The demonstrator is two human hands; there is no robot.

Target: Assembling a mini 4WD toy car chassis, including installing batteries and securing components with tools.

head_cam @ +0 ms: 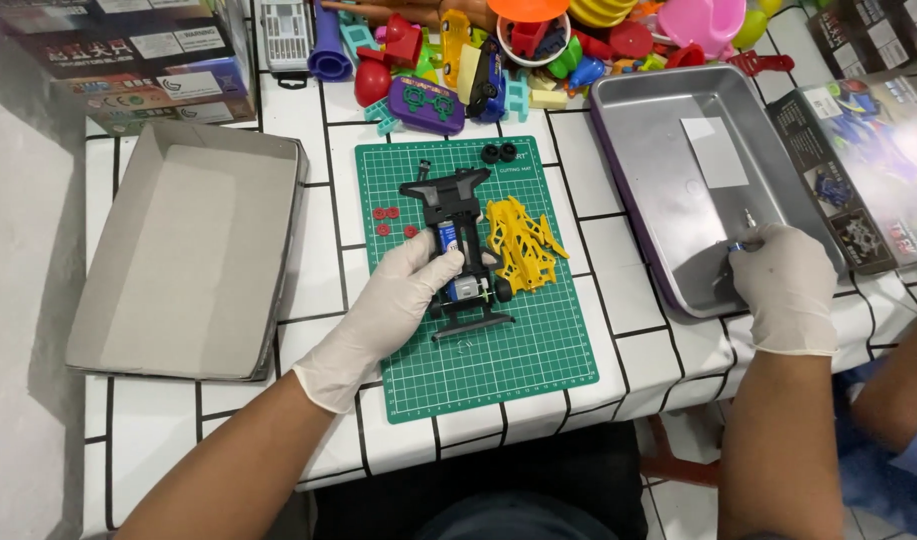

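A black toy race car chassis [461, 250] lies near the middle of a green cutting mat [498, 370], its blue motor showing at the near end, as a person's gloved left hand [393, 300] steadies it from nine o'clock, fingers spread and resting against its side rather than closed around it. Touching the chassis at three o'clock lies a yellow car body frame [521, 243]. At ten o'clock from the chassis sit several small red gears [385, 220]; at one o'clock, near the mat's far edge, are two small black tyres [498, 153].

Well apart at three o'clock, the gloved right hand [786, 285] is inside a metal baking tray [658, 120], fingertips pinched together on a small blue part [737, 246] too small to identify; a tiny metal piece [747, 214] lies just beyond it in the tray.

At nine o'clock from the mat stands an open grey cardboard box lid [193, 250]. A heap of bright plastic toys [498, 50] fills the twelve o'clock edge of the white, black-lined tablecloth [328, 130], and a printed kit box [868, 160] lies just right of the tray.
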